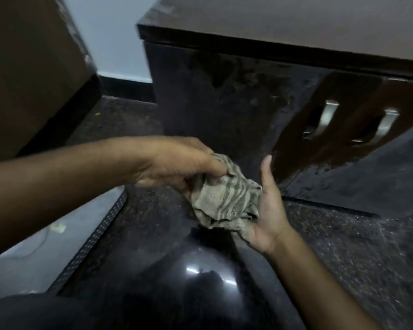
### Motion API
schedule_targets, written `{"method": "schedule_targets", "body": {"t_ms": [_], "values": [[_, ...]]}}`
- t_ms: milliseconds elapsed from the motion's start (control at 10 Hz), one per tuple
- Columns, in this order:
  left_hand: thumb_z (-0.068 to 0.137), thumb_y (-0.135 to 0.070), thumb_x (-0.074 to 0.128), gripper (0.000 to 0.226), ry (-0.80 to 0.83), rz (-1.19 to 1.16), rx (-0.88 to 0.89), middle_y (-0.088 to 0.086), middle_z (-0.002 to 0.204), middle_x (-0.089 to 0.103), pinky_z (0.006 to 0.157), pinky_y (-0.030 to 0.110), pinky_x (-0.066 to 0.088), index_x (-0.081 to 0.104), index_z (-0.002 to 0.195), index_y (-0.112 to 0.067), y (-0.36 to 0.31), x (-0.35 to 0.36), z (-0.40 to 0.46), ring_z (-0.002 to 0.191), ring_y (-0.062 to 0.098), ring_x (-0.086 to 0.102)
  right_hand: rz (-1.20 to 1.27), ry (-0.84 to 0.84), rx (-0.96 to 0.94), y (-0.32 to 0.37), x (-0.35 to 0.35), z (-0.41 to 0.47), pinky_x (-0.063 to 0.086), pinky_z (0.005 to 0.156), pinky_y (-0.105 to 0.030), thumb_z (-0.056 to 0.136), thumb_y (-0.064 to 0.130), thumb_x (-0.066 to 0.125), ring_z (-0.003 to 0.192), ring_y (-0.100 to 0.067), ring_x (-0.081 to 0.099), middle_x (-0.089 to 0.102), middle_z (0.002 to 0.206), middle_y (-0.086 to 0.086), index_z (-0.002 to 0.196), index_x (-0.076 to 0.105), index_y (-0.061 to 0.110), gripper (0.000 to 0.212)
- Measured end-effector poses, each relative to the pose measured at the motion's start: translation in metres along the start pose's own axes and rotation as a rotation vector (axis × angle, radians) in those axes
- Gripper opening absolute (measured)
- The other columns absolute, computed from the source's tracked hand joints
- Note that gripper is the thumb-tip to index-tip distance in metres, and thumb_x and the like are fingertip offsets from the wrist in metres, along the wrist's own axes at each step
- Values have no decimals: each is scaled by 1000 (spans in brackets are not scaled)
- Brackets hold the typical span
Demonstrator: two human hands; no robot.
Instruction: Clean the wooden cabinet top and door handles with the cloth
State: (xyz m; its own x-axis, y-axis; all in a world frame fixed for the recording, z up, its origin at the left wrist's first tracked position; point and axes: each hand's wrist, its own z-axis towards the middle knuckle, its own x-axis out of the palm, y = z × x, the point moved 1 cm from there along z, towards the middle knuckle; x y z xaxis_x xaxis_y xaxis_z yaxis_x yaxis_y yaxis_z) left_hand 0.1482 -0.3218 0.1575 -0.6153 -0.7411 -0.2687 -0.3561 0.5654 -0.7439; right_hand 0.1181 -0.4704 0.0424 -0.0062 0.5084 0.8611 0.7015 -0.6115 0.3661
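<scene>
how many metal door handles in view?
2. One handle sits on the nearer brown door, the other handle just right of it on the next door. The cabinet runs past the right frame edge, so more may be hidden.

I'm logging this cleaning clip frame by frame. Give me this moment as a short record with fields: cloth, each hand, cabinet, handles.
cloth: striped cloth, crumpled, held between both hands
left hand: left hand pinches the cloth from above
right hand: right hand open, palm cupping the cloth's side
cabinet: dark wooden cabinet, smudged on its side panel
handles: two metal door handles, untouched
</scene>
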Motion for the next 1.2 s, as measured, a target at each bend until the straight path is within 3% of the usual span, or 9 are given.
{"method": "schedule_targets", "body": {"t_ms": [100,200,400,600,700,800,900,1100,1200], "values": [[85,-6,59,7,-195,-68,-50,6,69,61,50,21,48,62,79,-9,48,-21,-23,59,14,58,-186,67,83,-17,38,22,32,119,-51,98,65,41,136,-35,47,51,145,-23,144,49,2,78],[89,-18,61,14,-428,-127,-108,7,88,64,69,35,56,63,100,-8,101,-51,-59,78,19,61,-486,13,99,-44,62,61,53,97,-45,101,21,52,107,-33,65,64,123,-25,134,57,-4,42],[95,-21,58,17,-704,-297,-230,5,105,65,80,41,60,63,109,-15,213,-82,-135,93,22,67,-732,-139,161,-124,104,142,61,74,-46,90,1,64,84,-34,72,70,110,-29,119,62,-11,32],[85,-29,64,51,-818,-490,-227,-4,96,61,78,36,55,49,133,-17,285,-90,-137,90,17,64,-1109,-61,73,-195,129,215,61,82,-53,83,8,69,84,-32,75,77,91,-14,91,72,7,8],[90,-26,62,61,-869,-511,-264,-5,128,55,99,40,49,39,145,-19,309,-86,-121,114,17,57,-1468,-78,-54,-219,117,242,60,80,-41,85,14,68,83,-23,72,75,90,-5,97,68,12,12],[90,-17,61,52,-891,-590,-254,1,127,55,97,34,48,47,140,-13,324,-84,-107,110,18,56,-1711,-25,-112,-233,100,252,44,76,-20,89,19,68,90,-16,63,67,96,3,108,64,17,19],[91,-16,57,40,-964,-552,-235,-2,124,58,96,33,48,54,130,-19,333,-88,-99,110,14,57,-1899,120,-141,-238,82,261,37,70,-19,92,17,65,94,-21,64,70,103,-4,108,65,16,15],[101,-26,43,46,-966,-444,-184,-1,148,43,103,22,29,40,147,-16,346,-94,-79,131,9,41,-2169,335,21,-239,75,264,50,91,-43,82,41,65,105,-30,59,59,114,-6,116,60,24,38],[102,-26,41,39,-1053,-139,-113,2,136,52,100,20,34,50,138,-17,346,-97,-84,126,12,48,-2117,441,67,-224,96,267,50,87,-32,82,44,72,106,-21,64,68,112,1,117,67,27,39]]}}
